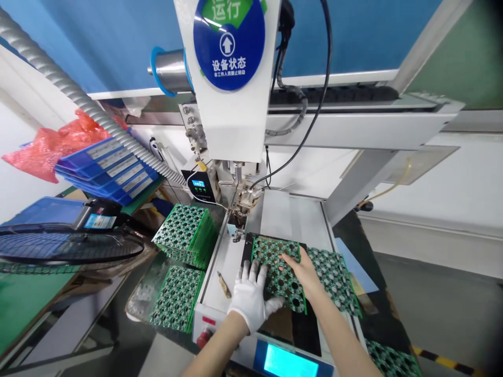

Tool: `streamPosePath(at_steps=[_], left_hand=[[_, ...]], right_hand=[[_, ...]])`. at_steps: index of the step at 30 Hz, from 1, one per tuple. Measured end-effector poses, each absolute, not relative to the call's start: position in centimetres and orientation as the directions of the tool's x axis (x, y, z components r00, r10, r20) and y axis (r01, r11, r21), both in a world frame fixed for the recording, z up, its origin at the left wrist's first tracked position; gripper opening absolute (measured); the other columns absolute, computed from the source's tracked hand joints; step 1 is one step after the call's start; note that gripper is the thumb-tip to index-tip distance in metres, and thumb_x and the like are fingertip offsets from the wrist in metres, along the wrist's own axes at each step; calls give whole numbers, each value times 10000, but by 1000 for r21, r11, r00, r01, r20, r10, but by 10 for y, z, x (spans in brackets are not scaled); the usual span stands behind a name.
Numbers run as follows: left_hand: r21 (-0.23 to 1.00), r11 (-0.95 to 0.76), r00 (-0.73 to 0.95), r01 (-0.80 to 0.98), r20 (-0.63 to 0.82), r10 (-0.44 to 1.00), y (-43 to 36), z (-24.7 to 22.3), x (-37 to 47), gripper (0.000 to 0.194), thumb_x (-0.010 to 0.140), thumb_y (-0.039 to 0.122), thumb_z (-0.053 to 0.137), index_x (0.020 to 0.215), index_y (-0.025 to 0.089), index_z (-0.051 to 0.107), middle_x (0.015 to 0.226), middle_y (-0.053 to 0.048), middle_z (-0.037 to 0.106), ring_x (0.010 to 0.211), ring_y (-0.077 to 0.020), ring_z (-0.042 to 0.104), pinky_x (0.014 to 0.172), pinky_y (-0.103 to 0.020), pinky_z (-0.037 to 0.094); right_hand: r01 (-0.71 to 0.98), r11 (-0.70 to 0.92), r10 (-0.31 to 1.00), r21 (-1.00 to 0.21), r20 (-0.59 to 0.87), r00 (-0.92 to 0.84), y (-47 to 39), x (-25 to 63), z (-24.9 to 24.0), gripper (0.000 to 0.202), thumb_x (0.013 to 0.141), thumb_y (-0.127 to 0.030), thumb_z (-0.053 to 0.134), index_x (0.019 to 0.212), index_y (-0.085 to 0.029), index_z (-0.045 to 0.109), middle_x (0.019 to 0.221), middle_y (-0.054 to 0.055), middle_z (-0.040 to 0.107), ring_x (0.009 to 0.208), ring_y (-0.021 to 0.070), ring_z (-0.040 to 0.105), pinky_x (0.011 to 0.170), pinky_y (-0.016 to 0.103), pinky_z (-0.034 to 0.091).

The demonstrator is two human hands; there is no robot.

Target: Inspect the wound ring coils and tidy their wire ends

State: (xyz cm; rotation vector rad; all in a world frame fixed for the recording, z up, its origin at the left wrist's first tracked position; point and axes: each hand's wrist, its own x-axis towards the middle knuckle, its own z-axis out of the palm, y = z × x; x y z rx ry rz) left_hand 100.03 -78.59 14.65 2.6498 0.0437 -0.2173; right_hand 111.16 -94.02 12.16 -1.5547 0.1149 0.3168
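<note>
Before a white machine (236,131), your green board (280,280) lies over a black plate (312,330). Your left hand (248,298) spreads its fingers wide; I cannot tell if your right hand (305,269) pinches. You seem to be straightening it; next, keep it flat.

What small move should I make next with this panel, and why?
Perhaps check that the green panel sits flat on the black plate: the gloved left hand and right hand are both at it, but its seating is hard to see.

Cloth glove (248,302), glossy disc (230,44), metal spool (174,70)
</note>
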Motion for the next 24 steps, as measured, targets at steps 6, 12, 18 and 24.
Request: streamPosePath(at_steps=[6, 12, 18, 24], left_hand=[[407, -911, 984, 64, -178, -10, -785, 147, 1001, 856, 861, 683, 438, 1511, 139, 313, 1569, -188, 284, 1460, -412, 187, 1172, -589, 199], [362, -929, 982, 73, -191, 3, -786, 150, 1003, 873, 858, 713, 400, 1498, 122, 341, 1565, -177, 294, 1459, -405, 196, 1183, -569, 191], [332, -940, 979, 83, -205, 14, -789, 150, 1007, 865, 860, 701, 407, 1470, 89, 388, 1548, -201, 308, 1449, -425, 211, 1169, -584, 202], [323, -942, 984, 90, -172, 35, -793, 142, 1006, 828, 870, 653, 431, 1478, 94, 377, 1555, -177, 314, 1454, -427, 195, 1176, -583, 171]], right_hand=[[-192, -75, 99, -978, -199, 975, -934, 1114, 117, 278, 943, -283, 631, 1188, -153, 604, 1070, 71, 682, 914, 217, 683, 813, 426, 579], [-58, -220, -123, -974, -31, 992, -937, 1115, 97, 306, 936, -290, 637, 1210, -159, 602, 1274, 103, 604, 1145, 280, 593, 974, 524, 481], [-17, -379, -214, -925, 69, 974, -964, 1135, 81, 287, 945, -294, 619, 1204, -170, 606, 1328, 105, 566, 1194, 291, 555, 993, 532, 463], [-70, -442, -106, -894, -25, 994, -971, 1163, 67, 266, 948, -319, 620, 1156, -154, 619, 1161, 87, 644, 994, 235, 649, 852, 445, 554]])
